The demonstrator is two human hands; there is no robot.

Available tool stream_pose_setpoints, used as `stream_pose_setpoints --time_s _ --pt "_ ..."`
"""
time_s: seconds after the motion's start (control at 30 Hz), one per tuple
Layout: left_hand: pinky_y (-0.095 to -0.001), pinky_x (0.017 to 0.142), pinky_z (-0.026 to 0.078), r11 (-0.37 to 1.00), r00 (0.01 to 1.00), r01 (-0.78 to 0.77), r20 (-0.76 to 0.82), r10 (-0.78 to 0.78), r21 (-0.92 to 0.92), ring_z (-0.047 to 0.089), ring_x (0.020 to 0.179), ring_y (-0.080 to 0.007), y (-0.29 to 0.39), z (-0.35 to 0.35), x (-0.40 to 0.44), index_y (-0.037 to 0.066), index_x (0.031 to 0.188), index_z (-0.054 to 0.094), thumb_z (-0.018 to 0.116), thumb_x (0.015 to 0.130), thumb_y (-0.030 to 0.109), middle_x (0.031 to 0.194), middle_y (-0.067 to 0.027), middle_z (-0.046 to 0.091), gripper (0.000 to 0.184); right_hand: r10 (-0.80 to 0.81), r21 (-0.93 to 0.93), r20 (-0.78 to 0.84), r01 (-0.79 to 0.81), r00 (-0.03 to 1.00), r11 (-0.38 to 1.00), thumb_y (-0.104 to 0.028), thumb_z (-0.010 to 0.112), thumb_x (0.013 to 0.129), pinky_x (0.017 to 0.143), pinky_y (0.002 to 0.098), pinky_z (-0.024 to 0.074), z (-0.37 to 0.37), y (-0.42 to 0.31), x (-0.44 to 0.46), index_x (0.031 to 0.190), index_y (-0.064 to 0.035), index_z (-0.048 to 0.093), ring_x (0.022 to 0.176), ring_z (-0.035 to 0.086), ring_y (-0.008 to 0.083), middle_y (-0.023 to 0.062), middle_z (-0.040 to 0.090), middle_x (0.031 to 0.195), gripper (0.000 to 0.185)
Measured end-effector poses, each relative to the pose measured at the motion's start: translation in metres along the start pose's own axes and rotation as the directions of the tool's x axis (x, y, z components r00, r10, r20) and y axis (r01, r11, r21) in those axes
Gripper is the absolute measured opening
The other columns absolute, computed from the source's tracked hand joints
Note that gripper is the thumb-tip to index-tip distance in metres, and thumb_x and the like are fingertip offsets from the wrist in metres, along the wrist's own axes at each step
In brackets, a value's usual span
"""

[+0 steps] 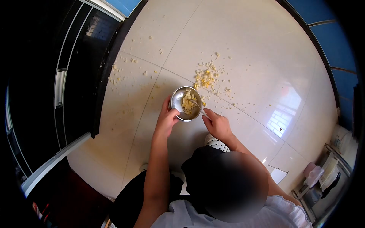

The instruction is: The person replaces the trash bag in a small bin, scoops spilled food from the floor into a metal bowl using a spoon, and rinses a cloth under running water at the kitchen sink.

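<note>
My left hand (167,118) is closed on the left rim of a round metal bowl (177,102), its thumb on the near edge. Inside the bowl lies a clump of yellowish rice (188,105), perhaps with egg. My right hand (218,124) grips the handle of a metal spoon (197,104), whose head dips into that rice. Beyond the bowl, a pile of spilled rice with yellow bits (207,78) lies on the floor, and loose grains are scattered around it.
Pale glossy tiles (243,41) make up the floor. More grains (118,72) lie near a black cabinet front (87,49) on the left. Blue cabinets (327,38) line the far right. A rack with containers (317,174) stands at the lower right. My shoe (216,143) is just below my right hand.
</note>
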State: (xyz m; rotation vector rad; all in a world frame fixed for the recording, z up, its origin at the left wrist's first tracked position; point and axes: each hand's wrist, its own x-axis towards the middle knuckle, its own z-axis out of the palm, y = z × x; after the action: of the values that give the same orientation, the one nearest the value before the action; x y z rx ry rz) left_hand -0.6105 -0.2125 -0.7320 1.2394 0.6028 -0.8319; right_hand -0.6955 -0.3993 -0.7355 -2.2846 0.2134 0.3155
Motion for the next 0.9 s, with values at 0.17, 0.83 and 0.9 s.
stream_pose_setpoints --time_s 0.17,0.83,0.9 --pt "-0.0399 0.088 0.043 0.985 0.999 0.01 0.053 -0.001 -0.175 0.046 0.11 -0.0229 -0.02 -0.011 -0.003 0.013 0.137 0.026 0.045 0.067 -0.001 0.125 -0.009 0.039 0.074 0.086 0.244 0.069 -0.101 0.994 0.965 -0.02 0.055 0.084 0.057 0.0421 0.0474 0.0 0.001 -0.003 0.106 -0.0088 0.054 0.064 0.06 0.0338 0.0157 0.062 0.074 0.025" --pt "-0.0398 0.083 0.045 0.942 0.996 -0.073 0.017 0.083 -0.328 0.047 0.105 -0.0216 -0.038 -0.017 -0.004 0.012 0.133 0.029 0.045 0.067 0.002 0.119 -0.0086 0.043 0.069 0.104 0.371 0.039 -0.111 0.994 0.922 -0.023 0.056 0.087 0.061 0.0378 0.0449 0.004 0.013 -0.01 0.103 -0.0042 0.053 0.07 0.057 0.0362 0.0211 0.058 0.077 0.025" --pt "-0.0389 0.081 0.046 0.949 1.0 -0.026 -0.014 0.023 -0.314 0.046 0.106 -0.0223 -0.035 -0.02 -0.008 0.013 0.133 0.028 0.045 0.066 0.001 0.12 -0.0087 0.043 0.07 0.131 0.453 0.071 -0.149 0.989 0.879 -0.023 0.055 0.088 0.061 0.0322 0.0425 0.004 0.015 -0.008 0.1 -0.0027 0.054 0.064 0.052 0.0226 0.0155 0.055 0.073 0.024"
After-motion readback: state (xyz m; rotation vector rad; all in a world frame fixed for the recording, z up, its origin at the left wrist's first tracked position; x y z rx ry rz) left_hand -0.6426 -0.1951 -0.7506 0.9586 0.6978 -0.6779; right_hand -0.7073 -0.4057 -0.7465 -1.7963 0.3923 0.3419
